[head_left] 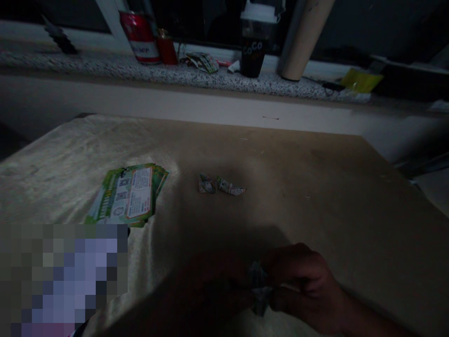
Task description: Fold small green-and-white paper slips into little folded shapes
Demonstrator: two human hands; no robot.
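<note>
Near the bottom centre, a small crumpled or folded piece of printed paper [258, 289] is pinched between both hands. My left hand [219, 285] lies in deep shadow on its left side, fingers closed against it. My right hand [305, 285] grips its right side between thumb and curled fingers. Farther up the table lie two small folded paper pieces, one on the left [207, 184] and a longer one on the right [230, 186], close together. A stack of green printed leaflets [131, 196] is fanned out to the left.
Beyond the table [301, 154], a speckled sill [217, 80] holds a red can [140, 37], a red container [167, 48], crumpled wrappers [203, 62], a dark cup [253, 51], a cardboard tube [305, 40] and a yellow packet [363, 80]. A pixelated patch covers the lower left.
</note>
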